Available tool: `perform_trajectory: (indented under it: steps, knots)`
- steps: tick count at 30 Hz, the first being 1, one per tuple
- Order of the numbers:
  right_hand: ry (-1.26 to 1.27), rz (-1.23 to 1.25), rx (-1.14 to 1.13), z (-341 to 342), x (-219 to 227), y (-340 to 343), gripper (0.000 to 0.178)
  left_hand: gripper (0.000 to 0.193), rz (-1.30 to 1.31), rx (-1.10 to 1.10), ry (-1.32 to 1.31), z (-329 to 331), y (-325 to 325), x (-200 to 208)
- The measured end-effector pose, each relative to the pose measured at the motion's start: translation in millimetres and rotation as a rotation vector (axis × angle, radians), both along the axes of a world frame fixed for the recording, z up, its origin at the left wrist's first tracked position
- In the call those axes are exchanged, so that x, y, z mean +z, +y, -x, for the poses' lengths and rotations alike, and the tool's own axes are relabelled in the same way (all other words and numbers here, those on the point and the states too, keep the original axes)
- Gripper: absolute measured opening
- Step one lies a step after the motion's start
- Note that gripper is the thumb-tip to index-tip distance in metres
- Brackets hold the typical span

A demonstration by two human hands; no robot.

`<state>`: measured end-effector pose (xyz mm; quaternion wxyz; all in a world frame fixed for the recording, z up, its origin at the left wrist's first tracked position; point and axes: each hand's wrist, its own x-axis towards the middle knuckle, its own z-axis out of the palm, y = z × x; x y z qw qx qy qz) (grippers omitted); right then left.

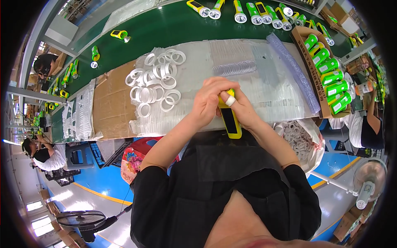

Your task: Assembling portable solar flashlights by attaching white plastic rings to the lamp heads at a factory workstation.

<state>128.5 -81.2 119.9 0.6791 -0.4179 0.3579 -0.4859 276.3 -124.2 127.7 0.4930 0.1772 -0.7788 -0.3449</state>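
Close in front of my body is a yellow flashlight (230,120) with a dark panel along its side. My left hand (208,101) is closed over its far end, fingers reaching across the top. Wrapped around the flashlight from the other side is my right hand (243,108), its thumb, with a white band on it, lying along the body. Both hands hide the flashlight's head. To the left on the plastic-covered worktop lies a loose pile of white rings (160,71). Beyond my hands, clear round lenses (235,67) lie stacked in rows.
An open carton (304,64) of green flashlights stands at the right, beside a roll of bubble wrap (293,72). More flashlights (256,17) line the green conveyor (165,29). A bag of rings (295,142) hangs below the worktop's right edge. Co-workers (47,155) sit on both sides.
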Motion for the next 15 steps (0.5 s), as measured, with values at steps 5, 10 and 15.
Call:
perform_trajectory:
  steps: [5, 10, 15]
  knots:
    - [-0.064, -0.064, -0.071, 18, 6, -6, 0.040, 0.038, -0.206, 0.245, 0.012, 5, -42, -11]
    - [-0.060, -0.047, -0.076, 29, 7, -3, 0.041, 0.056, 0.064, 0.455, -0.556, -2, -76, -58]
    - [-0.006, -0.053, -0.074, 27, 9, 2, 0.039, 0.054, 0.009, 0.397, -0.479, -10, -77, -52]
